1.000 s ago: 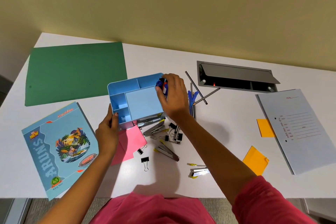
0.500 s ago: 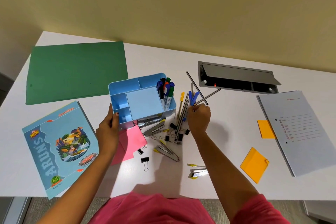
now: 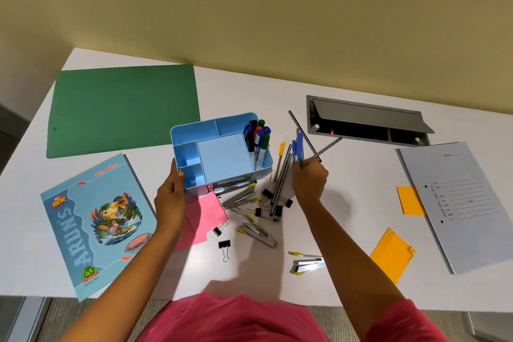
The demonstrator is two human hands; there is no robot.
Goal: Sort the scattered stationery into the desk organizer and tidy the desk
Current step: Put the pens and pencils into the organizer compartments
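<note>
Pens are lying just right of the organizer, long axes running alongside its right wall, and my right hand is pinching their near ends (left hand is gripping the organizer's left wall).

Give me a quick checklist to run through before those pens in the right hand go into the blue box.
1. Grip on pens: ok. The right hand grips a pen bundle, fingers curled round it.
2. Bundle lined up: not ok. Two dark pens splay crosswise from the blue ones.
3. Box steadied: ok. The left hand holds the organizer by its left wall.
4. Room beside the markers: cannot tell from this angle.
5. All pens gathered: not ok. A yellow pen and loose dark pens lie on the desk.
</note>
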